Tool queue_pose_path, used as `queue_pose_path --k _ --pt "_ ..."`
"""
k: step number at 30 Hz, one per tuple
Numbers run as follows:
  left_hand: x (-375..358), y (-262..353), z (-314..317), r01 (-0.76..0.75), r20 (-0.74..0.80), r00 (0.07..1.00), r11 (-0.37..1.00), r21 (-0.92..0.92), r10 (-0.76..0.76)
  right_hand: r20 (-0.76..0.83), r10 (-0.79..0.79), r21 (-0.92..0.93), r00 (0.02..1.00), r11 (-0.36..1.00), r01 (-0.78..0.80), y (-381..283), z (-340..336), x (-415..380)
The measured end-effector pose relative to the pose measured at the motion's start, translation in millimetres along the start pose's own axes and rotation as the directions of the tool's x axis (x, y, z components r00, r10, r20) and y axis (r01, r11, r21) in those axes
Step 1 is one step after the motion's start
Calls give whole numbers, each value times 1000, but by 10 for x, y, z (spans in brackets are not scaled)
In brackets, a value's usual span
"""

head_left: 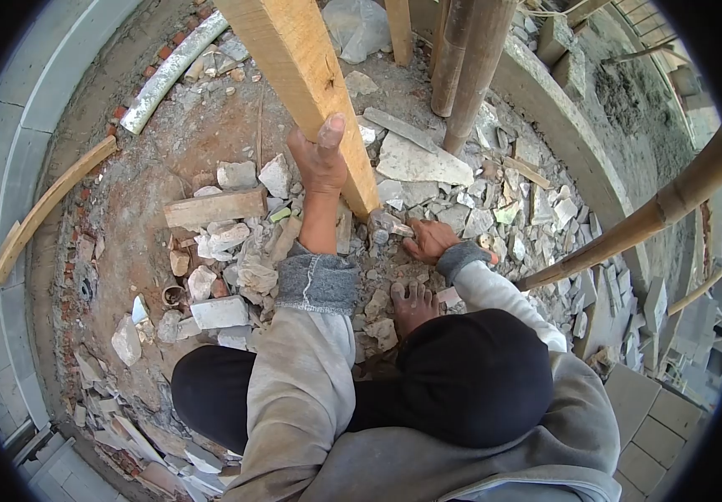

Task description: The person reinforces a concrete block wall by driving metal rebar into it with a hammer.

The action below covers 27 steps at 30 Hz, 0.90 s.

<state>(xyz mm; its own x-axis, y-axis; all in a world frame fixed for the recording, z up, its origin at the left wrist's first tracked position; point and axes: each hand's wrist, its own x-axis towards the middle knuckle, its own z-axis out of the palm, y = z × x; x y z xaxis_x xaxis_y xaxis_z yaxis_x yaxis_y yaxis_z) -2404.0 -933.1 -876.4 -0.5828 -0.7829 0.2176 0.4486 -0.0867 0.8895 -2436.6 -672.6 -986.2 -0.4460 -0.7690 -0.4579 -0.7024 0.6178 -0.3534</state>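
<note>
My left hand (321, 159) grips the side of an upright wooden post (315, 79), its thumb pressed on the near face. The post's foot stands among rubble. Just right of that foot, my right hand (430, 241) is closed round the handle of a hammer (386, 226). The hammer's head is low, close beside the base of the post. Most of the handle is hidden by the fingers. My bare foot (415, 307) rests on the ground below my right hand.
Broken stones (239, 268) and a short wood block (216, 208) lie left of the post. A flat slab (423, 159) and bamboo poles (478, 75) are beyond. One bamboo pole (645, 219) slants in from the right. A white pipe (173, 74) lies upper left.
</note>
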Motion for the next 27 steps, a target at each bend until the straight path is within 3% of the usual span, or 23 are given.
queue_pose_path --k 3,6,8,11,13,16,19,22,25,27 --pt "-4 -24 15 0 -15 1000 1000 -24 0 69 92 76 993 992 -97 -129 -1 -107" --pt "-2 23 4 35 -7 999 999 -23 -35 -75 107 148 991 984 -95 73 34 -320" --pt "9 109 -37 115 54 992 991 -73 -112 -67 150 160 986 978 -137 255 89 -480" --pt "250 456 -84 61 275 959 996 60 -76 -74 223 125 972 969 -213 430 163 -916" --pt "544 750 -37 -59 334 940 997 -49 72 -77 292 179 953 945 -275 394 97 -1177" --pt "798 987 48 11 321 945 985 174 -67 -48 309 104 950 947 -303 537 398 -1234" --pt "757 944 181 -183 161 974 970 162 158 160 467 92 870 870 -484 355 176 -1138" --pt "738 965 193 -162 141 979 981 104 147 320 584 -42 746 795 -605 96 -138 -1141" --pt "779 870 183 -274 130 956 960 64 264 318 591 -134 742 802 -582 24 -184 -1142" --pt "825 891 156 -263 142 957 963 52 254 280 553 -154 785 833 -531 -7 -146 -1115"
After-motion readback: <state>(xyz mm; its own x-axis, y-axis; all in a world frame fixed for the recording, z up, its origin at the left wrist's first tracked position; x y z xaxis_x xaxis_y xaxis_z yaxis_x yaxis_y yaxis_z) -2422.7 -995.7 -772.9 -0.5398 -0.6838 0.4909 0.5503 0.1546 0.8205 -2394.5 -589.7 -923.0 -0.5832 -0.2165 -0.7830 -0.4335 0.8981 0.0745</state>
